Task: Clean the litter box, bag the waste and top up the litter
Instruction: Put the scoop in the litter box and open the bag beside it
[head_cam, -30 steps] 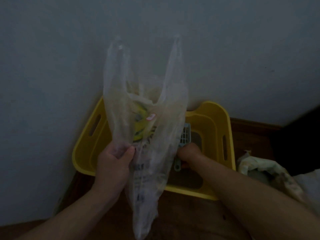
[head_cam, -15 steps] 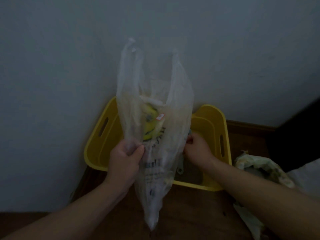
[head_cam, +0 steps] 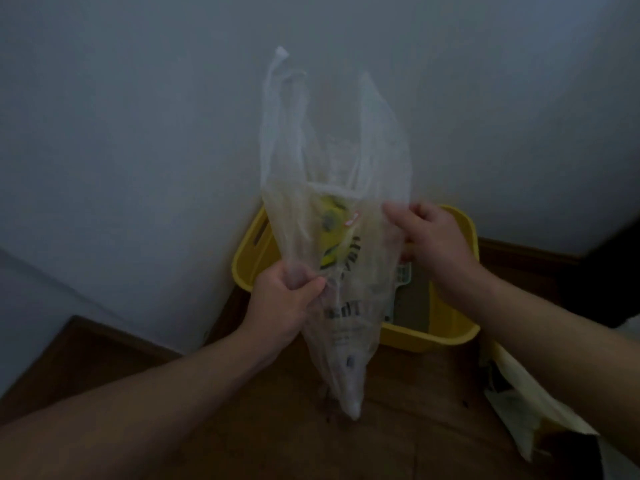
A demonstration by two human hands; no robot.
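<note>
A thin clear plastic bag (head_cam: pixel 343 209) with yellow and black print hangs upright in front of me, its two handles pointing up. My left hand (head_cam: pixel 284 303) pinches its left side low down. My right hand (head_cam: pixel 429 237) grips its right edge higher up. Behind the bag sits the yellow litter box (head_cam: pixel 446 336) on the floor against the wall, with grey litter inside. A pale slotted scoop (head_cam: pixel 401 282) lies in the box, partly hidden by the bag.
A crumpled pale paper sack (head_cam: pixel 519 400) lies on the wooden floor to the right of the box. A grey wall rises right behind the box, and a dark shape fills the far right corner.
My right hand has left the scoop in the box and risen to take the bag's right edge. The bag has been lifted higher and spread wider.
</note>
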